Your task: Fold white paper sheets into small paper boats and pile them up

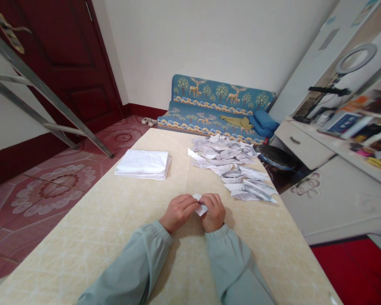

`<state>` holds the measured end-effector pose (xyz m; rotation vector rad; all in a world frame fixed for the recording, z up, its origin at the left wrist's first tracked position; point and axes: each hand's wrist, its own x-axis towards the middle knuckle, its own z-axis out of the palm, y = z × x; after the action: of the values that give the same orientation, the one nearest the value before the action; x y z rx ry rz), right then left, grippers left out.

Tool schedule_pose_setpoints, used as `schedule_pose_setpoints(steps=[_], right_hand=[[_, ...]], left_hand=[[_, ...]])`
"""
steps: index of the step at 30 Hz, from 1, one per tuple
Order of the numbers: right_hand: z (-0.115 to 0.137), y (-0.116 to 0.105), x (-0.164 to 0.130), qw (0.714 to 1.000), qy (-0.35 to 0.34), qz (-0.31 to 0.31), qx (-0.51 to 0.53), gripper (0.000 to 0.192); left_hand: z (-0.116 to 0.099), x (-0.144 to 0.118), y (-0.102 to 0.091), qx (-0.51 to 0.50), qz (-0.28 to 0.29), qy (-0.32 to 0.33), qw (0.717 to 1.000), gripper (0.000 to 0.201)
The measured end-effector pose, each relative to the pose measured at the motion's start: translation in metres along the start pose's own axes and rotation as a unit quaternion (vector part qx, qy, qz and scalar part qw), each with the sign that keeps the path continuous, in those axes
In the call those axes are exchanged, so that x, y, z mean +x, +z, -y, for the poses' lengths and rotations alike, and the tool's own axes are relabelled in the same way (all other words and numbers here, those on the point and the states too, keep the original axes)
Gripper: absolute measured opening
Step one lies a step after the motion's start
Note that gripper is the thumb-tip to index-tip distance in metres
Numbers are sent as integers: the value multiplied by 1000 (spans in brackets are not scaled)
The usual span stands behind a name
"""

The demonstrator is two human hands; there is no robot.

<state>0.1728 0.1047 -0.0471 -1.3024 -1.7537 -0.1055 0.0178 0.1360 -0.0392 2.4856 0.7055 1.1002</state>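
Fingertips of left hand (pixel 178 212) and right hand (pixel 213 211) pinch the folded paper (pixel 200 207) together.

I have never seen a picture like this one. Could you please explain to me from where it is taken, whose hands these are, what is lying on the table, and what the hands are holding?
There is one picture, taken by a camera worn on a person's head, looking forward and down. The two arms in pale green sleeves belong to that person; no machine is involved.

The left hand and the right hand meet over a cream table and together pinch a small folded white paper.

On the table, to the left and farther away, lies a neat stack of flat white sheets. To the right lies a loose pile of folded papers.

Behind the table are a blue patterned sofa, a dark red door and white furniture on the right.
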Motion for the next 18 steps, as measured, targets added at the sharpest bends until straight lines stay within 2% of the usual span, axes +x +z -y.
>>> schedule_pose_setpoints(steps=[3, 6, 10, 13, 16, 18], right_hand=[[-2, 2, 0, 1000, -13, 5, -24, 11], [-5, 5, 1, 999, -24, 10, -42, 13], [-11, 7, -3, 996, -14, 78, -51, 14], [-17, 4, -13, 992, -11, 123, 0, 20], [-21, 0, -24, 991, -18, 122, 52, 33], [-22, -2, -28, 993, -12, 106, 53, 35]], left_hand=[[1, 2, 1, -23, -9, -17, 1000, 23], [3, 3, 2, 19, -14, -23, 999, 24], [7, -1, 0, 34, 45, -40, 998, 25], [8, -7, -4, 13, 86, -69, 994, 23], [10, -12, -7, 6, 102, -89, 991, 19], [10, -12, -7, 12, 102, -101, 990, 16]])
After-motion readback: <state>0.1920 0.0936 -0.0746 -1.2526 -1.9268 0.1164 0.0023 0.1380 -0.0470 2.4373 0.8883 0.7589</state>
